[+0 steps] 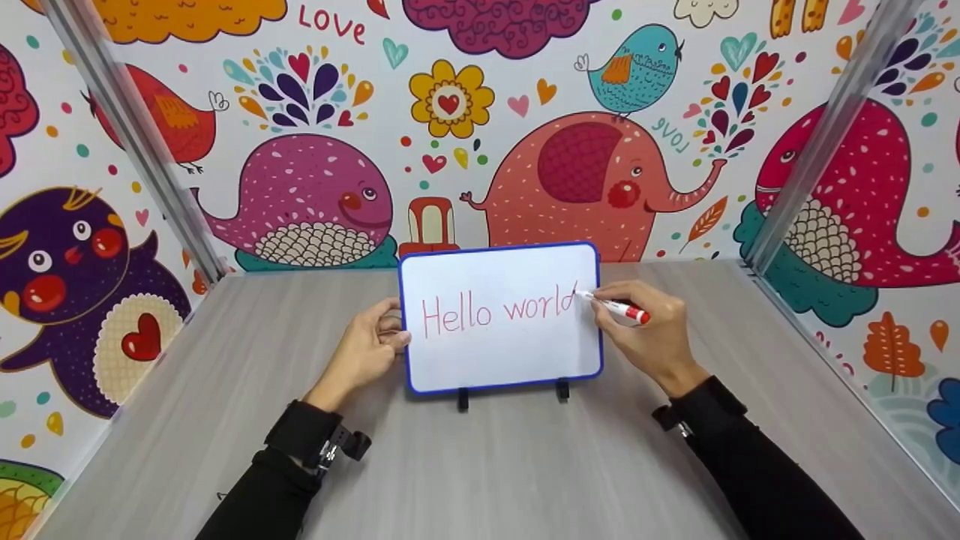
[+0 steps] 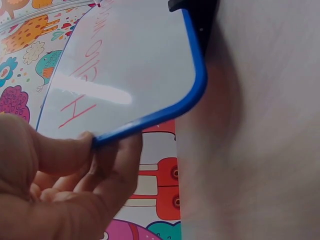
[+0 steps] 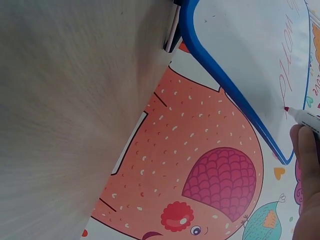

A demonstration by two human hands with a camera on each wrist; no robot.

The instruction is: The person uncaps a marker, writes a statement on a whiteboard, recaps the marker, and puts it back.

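A small whiteboard (image 1: pixel 502 352) with a blue frame stands tilted back on a black stand (image 1: pixel 463 400). Red handwriting across it reads "Hello world". My left hand (image 1: pixel 369 343) grips the board's left edge, thumb on the front and fingers behind, as the left wrist view shows up close on the whiteboard (image 2: pixel 145 65). My right hand (image 1: pixel 651 330) pinches a white marker (image 1: pixel 616 307) with a red end. In the right wrist view the red tip of the marker (image 3: pixel 302 117) meets the board at the last letter, "d".
The board stands on a grey wood-grain table (image 1: pixel 480 465). Printed panels with cartoon animals (image 1: pixel 570 180) rise behind it and at both sides. Metal posts (image 1: pixel 142 142) stand at the back corners. A black strap with a small device circles each wrist.
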